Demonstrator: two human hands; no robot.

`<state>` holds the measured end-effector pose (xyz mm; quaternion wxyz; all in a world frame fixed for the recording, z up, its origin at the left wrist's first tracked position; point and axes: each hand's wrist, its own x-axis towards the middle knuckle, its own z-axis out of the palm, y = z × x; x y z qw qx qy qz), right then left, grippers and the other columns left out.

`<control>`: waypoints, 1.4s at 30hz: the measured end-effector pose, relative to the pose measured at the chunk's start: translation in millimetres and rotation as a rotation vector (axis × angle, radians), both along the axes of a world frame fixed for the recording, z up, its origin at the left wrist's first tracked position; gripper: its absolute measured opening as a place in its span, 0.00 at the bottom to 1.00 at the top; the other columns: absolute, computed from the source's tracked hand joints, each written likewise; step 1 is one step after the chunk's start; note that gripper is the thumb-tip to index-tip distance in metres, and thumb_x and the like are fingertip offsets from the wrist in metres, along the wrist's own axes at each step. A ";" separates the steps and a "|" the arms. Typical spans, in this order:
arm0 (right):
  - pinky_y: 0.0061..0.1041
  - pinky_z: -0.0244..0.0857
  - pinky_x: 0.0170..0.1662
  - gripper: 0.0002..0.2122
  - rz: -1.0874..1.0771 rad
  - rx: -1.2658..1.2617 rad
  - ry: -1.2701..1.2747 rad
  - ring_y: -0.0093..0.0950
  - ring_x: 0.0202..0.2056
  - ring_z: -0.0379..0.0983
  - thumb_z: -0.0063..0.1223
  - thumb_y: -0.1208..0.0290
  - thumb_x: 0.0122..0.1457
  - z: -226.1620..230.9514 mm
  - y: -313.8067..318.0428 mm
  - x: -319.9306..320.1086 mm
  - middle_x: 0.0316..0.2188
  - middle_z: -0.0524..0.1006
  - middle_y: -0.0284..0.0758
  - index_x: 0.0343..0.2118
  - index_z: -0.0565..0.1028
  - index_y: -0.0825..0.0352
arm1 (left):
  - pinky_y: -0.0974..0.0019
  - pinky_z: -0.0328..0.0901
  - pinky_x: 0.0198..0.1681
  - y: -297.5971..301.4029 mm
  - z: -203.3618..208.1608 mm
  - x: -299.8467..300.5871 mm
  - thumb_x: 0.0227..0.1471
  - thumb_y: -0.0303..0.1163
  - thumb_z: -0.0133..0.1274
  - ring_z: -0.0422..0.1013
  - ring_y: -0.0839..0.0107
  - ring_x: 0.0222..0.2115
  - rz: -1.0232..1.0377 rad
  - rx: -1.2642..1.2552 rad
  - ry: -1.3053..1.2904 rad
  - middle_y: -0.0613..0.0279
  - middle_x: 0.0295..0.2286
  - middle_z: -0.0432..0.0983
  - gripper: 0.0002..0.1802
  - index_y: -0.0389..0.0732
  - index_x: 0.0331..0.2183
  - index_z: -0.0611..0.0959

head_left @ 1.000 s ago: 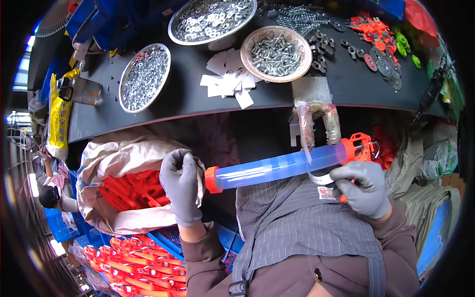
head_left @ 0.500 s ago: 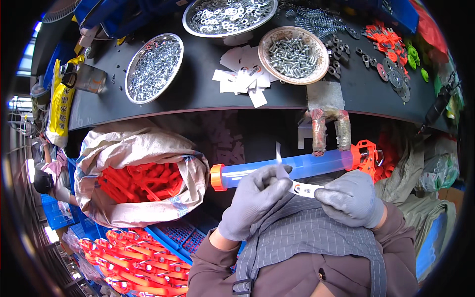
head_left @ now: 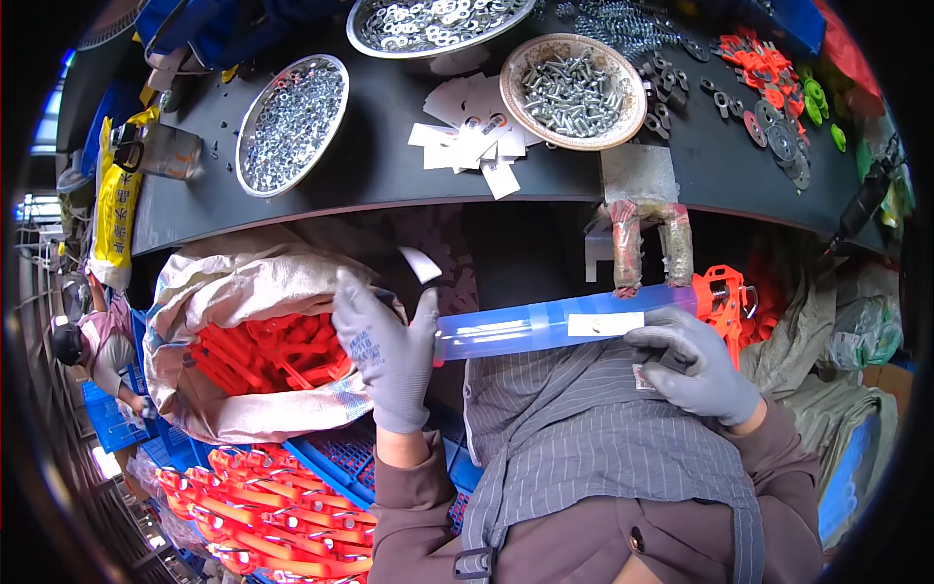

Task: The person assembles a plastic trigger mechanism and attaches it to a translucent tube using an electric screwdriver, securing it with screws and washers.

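Note:
A translucent blue caulking gun barrel (head_left: 496, 331) lies across my lap, its orange handle end (head_left: 722, 302) on the right. A white label (head_left: 605, 324) lies against the barrel. My right hand (head_left: 696, 365) has its fingertips at the label's right end, fingers bent. A second small printed label (head_left: 644, 378) shows beneath those fingers, apparently held by them. My left hand (head_left: 387, 355) is raised at the barrel's left end, fingers and thumb spread, covering the end cap. Just above it a curled white paper strip (head_left: 420, 265) is in the air, clear of the fingers.
An open woven sack (head_left: 233, 263) of orange parts stands left, above a pile of orange caulking gun frames (head_left: 272, 516). The black bench (head_left: 409, 195) carries bowls of nuts (head_left: 295, 122), washers (head_left: 438, 29) and bolts (head_left: 574, 92), plus labels (head_left: 477, 141). A metal bracket (head_left: 637, 185) juts from its edge.
My left hand has moved left from the label and opened, and a paper strip is now loose above it. The label now lies against the barrel. My right hand has stayed nearby.

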<state>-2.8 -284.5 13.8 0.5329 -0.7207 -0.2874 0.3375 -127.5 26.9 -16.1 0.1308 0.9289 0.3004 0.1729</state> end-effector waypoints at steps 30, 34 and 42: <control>0.27 0.68 0.46 0.13 0.062 -0.113 0.026 0.33 0.43 0.75 0.55 0.77 0.55 -20.7 35.1 -0.5 0.42 0.76 0.42 0.44 0.78 0.71 | 0.49 0.54 0.55 -79.5 -50.9 -17.5 0.42 0.44 0.59 0.60 0.52 0.52 -0.546 0.014 -0.018 0.52 0.53 0.64 0.27 0.61 0.49 0.80; 0.27 0.67 0.46 0.12 0.032 -0.145 0.028 0.32 0.42 0.75 0.54 0.77 0.55 -20.1 36.5 -2.5 0.42 0.76 0.41 0.43 0.78 0.71 | 0.47 0.48 0.59 -79.7 -53.2 -19.1 0.39 0.42 0.61 0.57 0.52 0.55 -0.543 0.007 -0.013 0.52 0.55 0.62 0.27 0.60 0.47 0.81; 0.23 0.68 0.42 0.10 -0.116 -0.136 0.256 0.25 0.38 0.76 0.54 0.78 0.56 -16.0 38.6 -5.9 0.37 0.77 0.38 0.41 0.78 0.73 | 0.47 0.45 0.61 -81.9 -53.0 -19.3 0.40 0.41 0.61 0.55 0.51 0.57 -0.552 0.039 0.022 0.52 0.56 0.62 0.27 0.62 0.48 0.80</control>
